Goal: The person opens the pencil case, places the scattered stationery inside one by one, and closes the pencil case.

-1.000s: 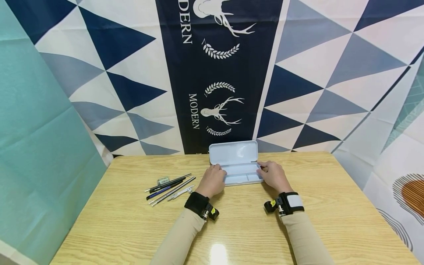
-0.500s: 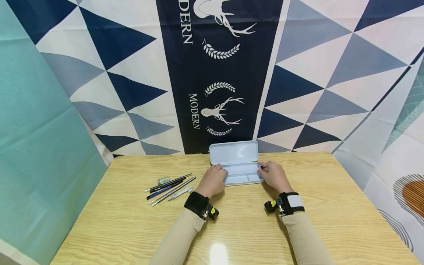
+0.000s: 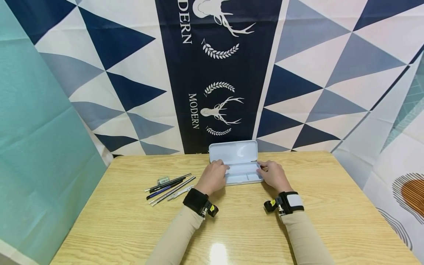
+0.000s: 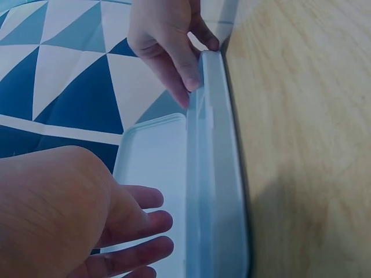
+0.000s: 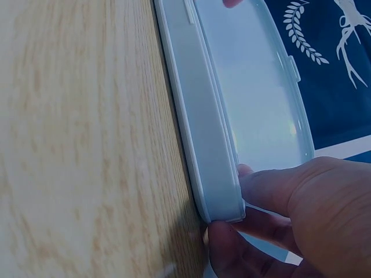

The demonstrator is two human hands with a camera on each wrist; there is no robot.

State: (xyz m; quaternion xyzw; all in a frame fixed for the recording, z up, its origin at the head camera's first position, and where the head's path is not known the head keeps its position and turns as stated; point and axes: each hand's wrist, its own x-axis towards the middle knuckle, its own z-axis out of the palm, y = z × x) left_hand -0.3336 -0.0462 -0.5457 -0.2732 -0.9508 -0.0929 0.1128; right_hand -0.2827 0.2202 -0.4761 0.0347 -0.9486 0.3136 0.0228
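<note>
A pale blue pencil case [image 3: 237, 179] lies on the table near the wall, its lid [image 3: 233, 152] raised and leaning back. Inside, dividers part the tray, and no items show in it. My right hand [image 3: 274, 176] grips the case's right end; in the right wrist view the thumb [image 5: 269, 188] is over the rim and the other fingers are outside it. Over the left end is my left hand [image 3: 213, 177], which hides that part of the case. In the left wrist view its fingers [image 4: 139, 231] are spread and hold nothing.
Left of the case, several pens and pencils [image 3: 167, 187], some metallic-looking sticks [image 3: 173, 190] and a compass-like tool [image 3: 179, 193] lie together. A small eraser-like block [image 3: 163, 180] sits behind them. A patterned cloth wall [image 3: 218, 73] rises at the table's [image 3: 248, 235] back edge.
My left hand has shifted slightly up and to the right over the case's left end. The right hand and the case stay in place.
</note>
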